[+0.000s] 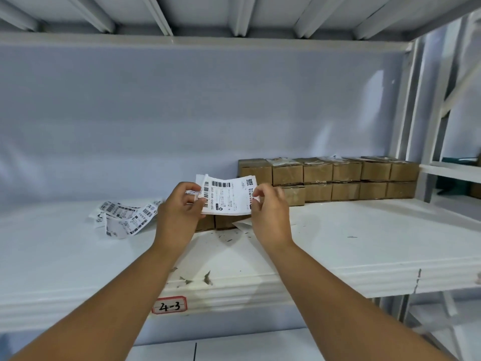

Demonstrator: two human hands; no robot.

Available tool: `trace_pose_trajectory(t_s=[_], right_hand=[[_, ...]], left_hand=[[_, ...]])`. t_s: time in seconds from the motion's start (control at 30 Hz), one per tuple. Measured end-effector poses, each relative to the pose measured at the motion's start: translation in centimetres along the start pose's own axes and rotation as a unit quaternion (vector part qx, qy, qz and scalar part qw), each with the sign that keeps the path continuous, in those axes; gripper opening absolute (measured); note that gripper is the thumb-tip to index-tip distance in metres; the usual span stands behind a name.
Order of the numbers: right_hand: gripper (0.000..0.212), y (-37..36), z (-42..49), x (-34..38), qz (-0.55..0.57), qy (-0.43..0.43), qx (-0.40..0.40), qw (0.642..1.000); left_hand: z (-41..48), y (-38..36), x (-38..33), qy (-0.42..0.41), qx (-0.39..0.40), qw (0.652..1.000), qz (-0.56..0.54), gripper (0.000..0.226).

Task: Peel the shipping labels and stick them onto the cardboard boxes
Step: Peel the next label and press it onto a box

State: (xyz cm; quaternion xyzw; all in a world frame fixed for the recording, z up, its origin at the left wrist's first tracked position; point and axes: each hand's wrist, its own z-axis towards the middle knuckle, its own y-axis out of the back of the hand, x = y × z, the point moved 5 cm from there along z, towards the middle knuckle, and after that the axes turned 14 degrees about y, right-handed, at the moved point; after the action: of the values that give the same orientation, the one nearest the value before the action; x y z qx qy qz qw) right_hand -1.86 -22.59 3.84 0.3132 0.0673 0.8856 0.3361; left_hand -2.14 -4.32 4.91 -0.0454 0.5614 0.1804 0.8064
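Observation:
A white shipping label (pixel 227 195) with barcodes and a QR code is held up in front of me over the white shelf. My left hand (pixel 179 209) pinches its left edge, with more label paper behind the fingers. My right hand (pixel 269 208) pinches its right edge near the lower corner. Small cardboard boxes (pixel 346 178) stand in two rows, one on the other, at the back right of the shelf; several carry labels on top. Another low box (pixel 221 221) sits just under the held label, mostly hidden by my hands.
A loose strip of printed labels (pixel 125 216) lies crumpled on the shelf (pixel 364 243) to the left. A scrap of white backing paper (pixel 243 225) lies by my right hand. A red-framed tag reading 4-3 (pixel 169 305) is on the shelf's front edge. Metal uprights (pixel 426 126) stand at the right.

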Motion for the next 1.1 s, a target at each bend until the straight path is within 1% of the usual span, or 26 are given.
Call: trace_pose_trajectory(t_s=[0.07, 0.13, 0.17, 0.23, 0.3, 0.33, 0.37, 0.43, 0.5, 0.57, 0.63, 0.7, 0.77, 0.83, 0.93, 1.03, 1.1], right_hand=[[0.016, -0.1, 0.0, 0.0, -0.039, 0.012, -0.007, 0.999], [0.014, -0.1, -0.1, 0.2, -0.091, 0.026, -0.043, 0.995], [0.016, 0.0, -0.1, 0.5, -0.107, 0.029, -0.064, 0.992], [0.03, -0.1, -0.4, 1.6, -0.114, 0.04, -0.08, 0.989], [0.047, -0.5, -0.6, 2.7, -0.106, 0.047, -0.048, 0.992], [0.05, -0.9, -0.6, 2.9, -0.099, 0.04, -0.018, 0.994], [0.049, -1.2, -0.4, 3.1, -0.089, 0.024, 0.009, 0.996], [0.045, -1.8, -0.1, 3.4, -0.057, -0.022, 0.02, 0.998], [0.037, -2.4, 0.1, 3.8, 0.023, -0.073, -0.007, 0.997], [0.03, -3.3, 0.4, 4.2, 0.106, -0.084, -0.042, 0.99], [0.026, -3.8, 0.4, 4.4, 0.126, -0.08, -0.076, 0.986], [0.021, -3.6, 0.3, 4.3, 0.134, -0.076, -0.087, 0.984], [0.029, -3.0, 0.2, 4.2, 0.164, -0.075, -0.104, 0.978], [0.034, -2.6, -0.1, 3.3, 0.199, -0.117, -0.113, 0.966], [0.032, -2.8, -0.6, 2.1, 0.289, -0.207, -0.113, 0.928], [0.027, -3.0, -0.9, 2.0, 0.352, -0.253, -0.127, 0.892], [0.022, -2.6, -1.1, 1.9, 0.397, -0.271, -0.156, 0.863]], left_hand=[[-0.3, 0.0, -0.4, -0.031, -0.017, 0.998, 0.045, 0.014], [-0.5, 0.0, -0.6, -0.052, -0.025, 0.995, 0.077, 0.015], [-0.6, -0.1, -0.7, -0.063, -0.026, 0.994, 0.089, 0.016], [-1.0, -0.1, -0.9, -0.092, -0.028, 0.989, 0.111, 0.018], [-1.6, -0.3, -1.4, -0.142, -0.035, 0.98, 0.138, 0.018], [-1.9, -0.5, -1.7, -0.171, -0.04, 0.973, 0.151, 0.018], [-2.2, -0.8, -1.8, -0.195, -0.04, 0.966, 0.162, 0.017], [-2.5, -1.2, -1.8, -0.216, -0.022, 0.961, 0.17, 0.017], [-2.4, -1.3, -1.8, -0.214, -0.017, 0.965, 0.153, 0.019], [-2.2, -1.0, -1.7, -0.198, -0.018, 0.972, 0.129, 0.019], [-1.7, -0.7, -1.4, -0.174, -0.018, 0.977, 0.123, 0.019], [-1.5, -0.6, -1.1, -0.159, -0.024, 0.979, 0.123, 0.018], [-1.2, -0.4, -1.0, -0.141, -0.04, 0.984, 0.102, 0.017], [-1.0, 0.1, -0.9, -0.107, -0.061, 0.99, 0.069, 0.016], [-0.7, 0.9, -0.7, -0.075, -0.084, 0.992, 0.054, 0.015], [-0.4, 1.4, -0.5, -0.095, -0.089, 0.989, 0.068, 0.03], [-0.3, 1.5, -0.4, -0.098, -0.093, 0.989, 0.065, 0.031]])
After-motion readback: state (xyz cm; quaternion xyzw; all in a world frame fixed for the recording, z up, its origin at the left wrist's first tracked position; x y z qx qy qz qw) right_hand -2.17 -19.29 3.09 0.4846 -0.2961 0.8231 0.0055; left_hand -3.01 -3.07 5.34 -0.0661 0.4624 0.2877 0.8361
